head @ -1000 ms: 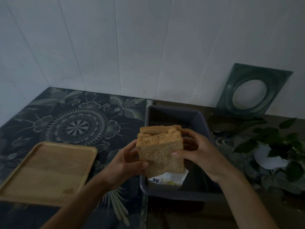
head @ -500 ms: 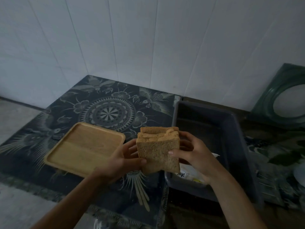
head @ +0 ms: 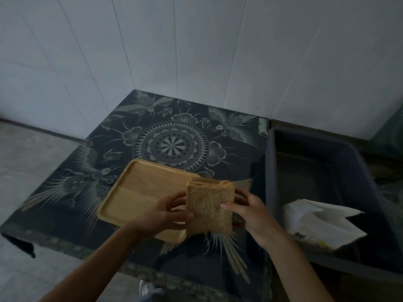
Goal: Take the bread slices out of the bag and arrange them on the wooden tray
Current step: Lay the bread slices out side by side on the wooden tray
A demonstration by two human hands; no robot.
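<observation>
A stack of brown bread slices [head: 208,207] stands on edge in the air, pressed between both hands. My left hand [head: 166,215] grips its left side and my right hand [head: 250,212] grips its right side. The stack hovers over the right near corner of the wooden tray [head: 139,192], which lies bare on the patterned cloth. The white bread bag [head: 320,223] lies crumpled inside the dark bin to the right.
A dark grey plastic bin [head: 327,162] stands right of the tray. The table carries a dark cloth with a mandala and bird pattern [head: 172,147]. White panelled wall behind; the table's left and near edges drop to a grey floor [head: 28,162].
Both hands carried the bread stack left, from over the bin to above the tray's right corner. The view swung left; the bag now lies alone in the bin.
</observation>
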